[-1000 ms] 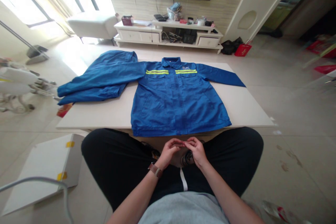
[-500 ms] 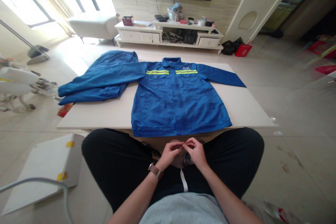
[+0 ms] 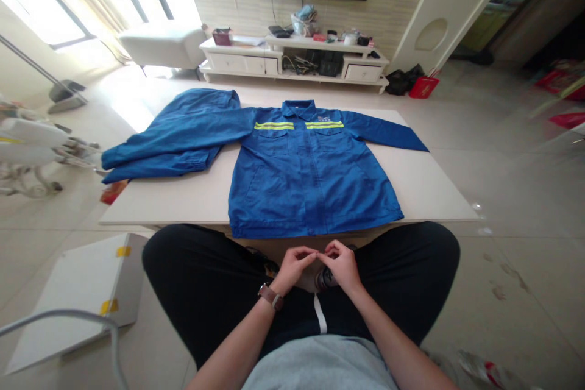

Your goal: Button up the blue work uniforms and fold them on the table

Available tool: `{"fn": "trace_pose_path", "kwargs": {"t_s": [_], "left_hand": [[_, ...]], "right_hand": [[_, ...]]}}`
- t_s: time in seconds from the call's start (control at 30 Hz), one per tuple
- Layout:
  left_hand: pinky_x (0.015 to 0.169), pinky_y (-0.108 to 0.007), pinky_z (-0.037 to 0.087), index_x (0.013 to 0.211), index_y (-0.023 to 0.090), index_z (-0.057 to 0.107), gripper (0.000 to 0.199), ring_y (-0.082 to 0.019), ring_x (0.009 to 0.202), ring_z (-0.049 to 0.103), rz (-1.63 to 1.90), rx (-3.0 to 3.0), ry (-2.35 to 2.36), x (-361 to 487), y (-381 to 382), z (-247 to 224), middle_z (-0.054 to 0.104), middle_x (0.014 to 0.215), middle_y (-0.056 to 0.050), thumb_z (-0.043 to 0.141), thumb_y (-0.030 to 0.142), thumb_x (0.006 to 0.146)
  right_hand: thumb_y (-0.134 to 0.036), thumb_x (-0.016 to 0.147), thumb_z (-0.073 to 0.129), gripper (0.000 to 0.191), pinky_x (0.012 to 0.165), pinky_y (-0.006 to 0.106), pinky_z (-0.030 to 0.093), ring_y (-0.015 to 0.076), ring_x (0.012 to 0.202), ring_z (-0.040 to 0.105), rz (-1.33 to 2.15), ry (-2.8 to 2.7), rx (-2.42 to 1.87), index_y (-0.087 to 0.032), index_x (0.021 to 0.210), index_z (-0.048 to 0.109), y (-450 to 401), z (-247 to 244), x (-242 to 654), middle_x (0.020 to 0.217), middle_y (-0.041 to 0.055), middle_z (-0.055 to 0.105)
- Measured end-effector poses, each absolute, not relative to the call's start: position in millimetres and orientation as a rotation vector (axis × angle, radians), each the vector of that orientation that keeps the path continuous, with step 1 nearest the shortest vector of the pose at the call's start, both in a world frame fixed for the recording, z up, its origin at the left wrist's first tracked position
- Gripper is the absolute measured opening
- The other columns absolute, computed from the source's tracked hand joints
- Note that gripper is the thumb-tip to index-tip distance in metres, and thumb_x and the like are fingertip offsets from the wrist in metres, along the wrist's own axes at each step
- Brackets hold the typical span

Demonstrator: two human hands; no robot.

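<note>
Left hand and right hand loose and unclenched, fingertips meeting, blue jacket just beyond them — spread flat on a white table, hem over the near edge, one sleeve across another blue garment, brown watch on the left wrist.

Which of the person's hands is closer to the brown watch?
Left. The left hand is just beyond the watch; the right hand is farther away, over to the watch's right.

Blue jacket, yellow-striped; white table
</note>
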State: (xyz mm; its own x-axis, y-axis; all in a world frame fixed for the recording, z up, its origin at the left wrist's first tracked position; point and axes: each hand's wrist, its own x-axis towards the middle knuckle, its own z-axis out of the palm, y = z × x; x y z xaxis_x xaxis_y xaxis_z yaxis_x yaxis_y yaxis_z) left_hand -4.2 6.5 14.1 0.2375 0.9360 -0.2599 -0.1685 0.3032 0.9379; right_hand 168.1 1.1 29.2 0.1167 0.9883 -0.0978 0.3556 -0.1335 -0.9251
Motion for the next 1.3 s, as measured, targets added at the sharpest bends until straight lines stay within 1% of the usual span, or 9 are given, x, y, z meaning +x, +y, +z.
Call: {"fn": "trace_pose_path", "kwargs": {"t_s": [0.1,0.27,0.43,0.57,0.7,0.83,0.93,1.13,1.3], "left_hand": [[0.077,-0.030,0.047,0.082,0.016,0.079,0.031,-0.020,0.078,0.066,0.937,0.848,1.018,-4,5,11,0.076,0.082,-0.007,0.086,0.044,0.071],[0.067,-0.024,0.042,0.072,0.014,0.075,0.033,-0.014,0.066,0.059,0.943,0.715,0.964,-3,5,7,0.069,0.069,-0.003,0.089,0.043,0.065],[0.071,-0.023,0.046,0.077,0.014,0.076,0.038,-0.011,0.070,0.060,1.014,0.490,0.928,0,8,10,0.070,0.076,-0.003,0.092,0.045,0.063],[0.074,-0.024,0.048,0.083,0.014,0.078,0.043,-0.010,0.073,0.062,1.020,0.435,0.960,1,9,9,0.074,0.086,-0.005,0.094,0.045,0.058],[0.075,-0.024,0.048,0.086,0.014,0.079,0.041,-0.011,0.074,0.063,1.007,0.480,0.969,1,8,8,0.075,0.088,-0.006,0.092,0.045,0.063],[0.076,-0.025,0.047,0.087,0.014,0.079,0.038,-0.013,0.077,0.063,0.994,0.548,0.985,1,7,5,0.075,0.089,-0.007,0.089,0.045,0.067],[0.073,-0.024,0.046,0.087,0.014,0.079,0.035,-0.014,0.076,0.062,0.990,0.598,0.990,3,6,3,0.074,0.086,-0.007,0.087,0.044,0.070],[0.070,-0.024,0.045,0.089,0.013,0.079,0.036,-0.016,0.075,0.061,0.994,0.762,1.021,9,3,9,0.074,0.084,-0.008,0.080,0.047,0.077],[0.074,-0.027,0.048,0.090,0.013,0.080,0.036,-0.019,0.079,0.065,1.017,0.810,1.018,11,-1,10,0.075,0.087,-0.009,0.079,0.047,0.077]], "right_hand": [[-0.045,0.068,0.084,0.033,0.061,0.030,0.049,0.0205,0.064,0.066,1.125,-1.298,-1.530,-0.022,0.078,0.063,3,28,168,0.068,0.0015,0.072],[-0.041,0.062,0.089,0.037,0.068,0.034,0.055,0.0221,0.068,0.070,1.339,-1.178,-1.381,-0.022,0.079,0.063,5,24,167,0.072,0.0026,0.073],[-0.037,0.071,0.081,0.031,0.091,0.046,0.057,0.0273,0.099,0.074,1.503,-0.866,-1.223,-0.023,0.091,0.064,8,12,166,0.103,0.0084,0.076],[-0.028,0.065,0.076,0.034,0.094,0.051,0.057,0.0283,0.108,0.071,1.549,-0.643,-1.176,-0.025,0.096,0.063,12,-1,166,0.121,0.0073,0.068],[-0.021,0.064,0.071,0.035,0.090,0.051,0.058,0.0277,0.106,0.071,1.593,-0.609,-1.148,-0.026,0.098,0.064,11,-10,162,0.127,0.0071,0.065],[-0.019,0.064,0.067,0.035,0.086,0.047,0.059,0.0253,0.100,0.072,1.612,-0.603,-1.146,-0.025,0.099,0.065,10,-18,159,0.130,0.0062,0.064],[-0.017,0.061,0.067,0.037,0.083,0.042,0.059,0.0237,0.097,0.071,1.611,-0.584,-1.167,-0.024,0.098,0.066,10,-20,158,0.126,0.0053,0.065],[-0.020,0.060,0.074,0.032,0.072,0.032,0.058,0.0215,0.092,0.068,1.591,-0.587,-1.195,-0.023,0.091,0.066,10,-11,153,0.118,0.0052,0.067],[-0.026,0.062,0.075,0.029,0.067,0.028,0.056,0.0228,0.095,0.065,1.548,-0.669,-1.237,-0.023,0.090,0.066,5,-10,144,0.111,0.0049,0.068]]}}
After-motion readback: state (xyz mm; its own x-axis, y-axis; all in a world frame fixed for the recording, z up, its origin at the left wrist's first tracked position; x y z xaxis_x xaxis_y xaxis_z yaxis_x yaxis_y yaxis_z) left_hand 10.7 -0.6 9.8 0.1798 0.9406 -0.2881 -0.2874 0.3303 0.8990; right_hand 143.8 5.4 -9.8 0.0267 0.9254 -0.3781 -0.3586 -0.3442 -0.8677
